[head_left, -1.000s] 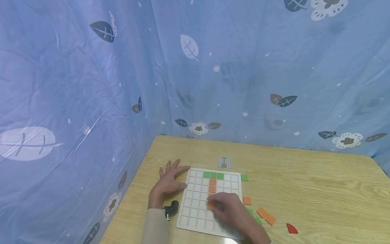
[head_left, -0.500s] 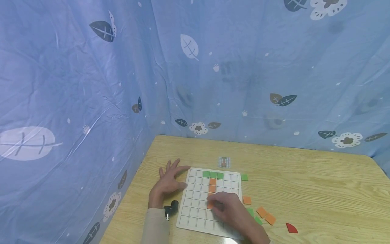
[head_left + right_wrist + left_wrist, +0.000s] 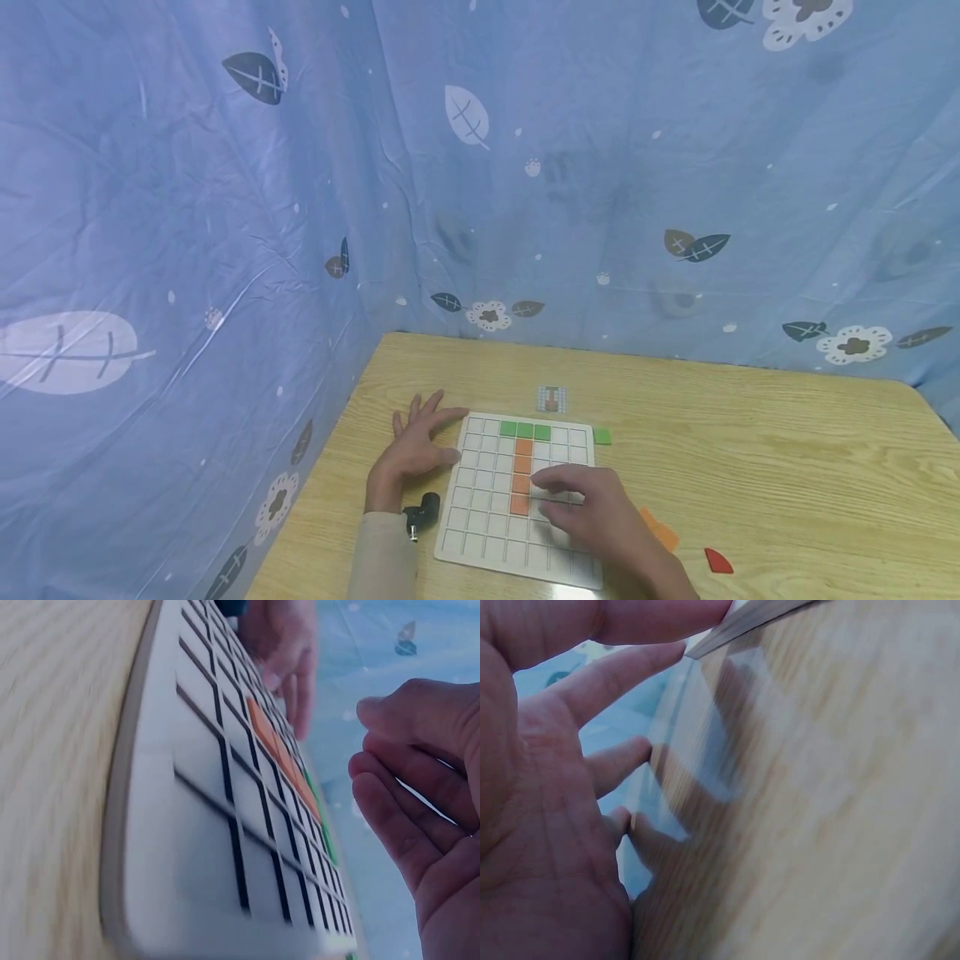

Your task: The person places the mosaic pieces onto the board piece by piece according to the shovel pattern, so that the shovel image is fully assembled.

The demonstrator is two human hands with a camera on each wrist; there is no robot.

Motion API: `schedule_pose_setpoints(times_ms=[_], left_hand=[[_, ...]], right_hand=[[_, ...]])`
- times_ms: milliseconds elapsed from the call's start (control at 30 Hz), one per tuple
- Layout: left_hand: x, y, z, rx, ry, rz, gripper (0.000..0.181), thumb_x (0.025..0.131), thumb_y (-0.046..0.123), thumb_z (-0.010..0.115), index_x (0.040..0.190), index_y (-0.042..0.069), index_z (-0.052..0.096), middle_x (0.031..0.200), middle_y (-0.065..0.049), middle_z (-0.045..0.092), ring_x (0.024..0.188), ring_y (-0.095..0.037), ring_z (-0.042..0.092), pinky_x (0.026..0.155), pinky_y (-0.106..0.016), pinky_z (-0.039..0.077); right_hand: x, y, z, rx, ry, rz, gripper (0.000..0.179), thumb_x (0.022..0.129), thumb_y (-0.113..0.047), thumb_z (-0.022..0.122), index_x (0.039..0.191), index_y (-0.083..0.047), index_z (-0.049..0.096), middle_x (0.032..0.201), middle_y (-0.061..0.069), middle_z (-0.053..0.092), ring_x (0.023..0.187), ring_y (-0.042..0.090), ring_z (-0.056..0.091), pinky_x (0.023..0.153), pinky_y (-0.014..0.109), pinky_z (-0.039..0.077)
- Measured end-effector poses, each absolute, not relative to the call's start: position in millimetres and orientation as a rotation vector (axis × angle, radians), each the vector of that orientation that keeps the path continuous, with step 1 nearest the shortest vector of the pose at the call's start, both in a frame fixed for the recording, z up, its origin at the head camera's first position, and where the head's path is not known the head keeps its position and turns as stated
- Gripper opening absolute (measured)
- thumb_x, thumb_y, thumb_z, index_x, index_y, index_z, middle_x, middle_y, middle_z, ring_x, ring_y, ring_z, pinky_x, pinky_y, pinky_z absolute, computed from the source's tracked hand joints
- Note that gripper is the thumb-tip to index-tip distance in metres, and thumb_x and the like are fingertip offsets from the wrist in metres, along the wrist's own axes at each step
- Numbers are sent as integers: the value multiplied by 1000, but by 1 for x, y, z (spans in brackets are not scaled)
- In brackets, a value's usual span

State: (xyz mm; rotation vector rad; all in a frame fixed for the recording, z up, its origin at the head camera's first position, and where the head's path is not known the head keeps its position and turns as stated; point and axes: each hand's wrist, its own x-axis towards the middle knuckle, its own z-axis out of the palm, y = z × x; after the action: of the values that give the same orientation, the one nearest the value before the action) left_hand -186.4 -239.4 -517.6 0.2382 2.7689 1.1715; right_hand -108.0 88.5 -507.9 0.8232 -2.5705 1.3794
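Observation:
A white grid board (image 3: pixel 474 523) lies on the wooden table. Three green tiles (image 3: pixel 525 430) form a row near its far edge, and several orange tiles (image 3: pixel 521 483) run in a column below the middle one. At the board's left edge rests my left hand (image 3: pixel 408 454), thumb and index finger touching the rim and the other fingers spread. My right hand (image 3: pixel 592 508) hovers over the board just right of the orange column. In the right wrist view its fingers (image 3: pixel 397 817) are loosely bent, with nothing seen between them and the thumb.
A small pattern card (image 3: pixel 552 400) lies beyond the board. Right of the board are a green tile (image 3: pixel 602 437), loose orange tiles (image 3: pixel 660 530) partly behind my right arm, and a red quarter-circle piece (image 3: pixel 717 561). Blue curtain (image 3: pixel 570 208) hangs behind the table.
My right hand has let go of the lowest orange tile and moved right and up, uncovering the lower part of the orange column. My left hand has stayed still.

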Motion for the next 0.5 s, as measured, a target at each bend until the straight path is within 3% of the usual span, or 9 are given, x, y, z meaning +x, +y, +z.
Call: schedule_pose_setpoints(times_ms=[267, 500], left_hand=[[-185, -239, -517, 216, 2778, 1159, 77, 76, 11, 83, 150, 26, 68, 183, -17, 22, 170, -50, -6, 127, -78, -18], [-185, -238, -516, 216, 2773, 1162, 76, 77, 11, 83, 150, 26, 68, 183, -17, 22, 170, -50, -6, 127, -78, -18]], right_hand=[[-101, 123, -498, 704, -2625, 1370, 28, 88, -10, 90, 114, -18, 84, 110, -7, 84, 97, 12, 80, 87, 32, 67], [-92, 156, -497, 539, -2653, 1355, 30, 86, -12, 92, 111, -27, 85, 108, -15, 83, 98, 2, 77, 82, 28, 65]])
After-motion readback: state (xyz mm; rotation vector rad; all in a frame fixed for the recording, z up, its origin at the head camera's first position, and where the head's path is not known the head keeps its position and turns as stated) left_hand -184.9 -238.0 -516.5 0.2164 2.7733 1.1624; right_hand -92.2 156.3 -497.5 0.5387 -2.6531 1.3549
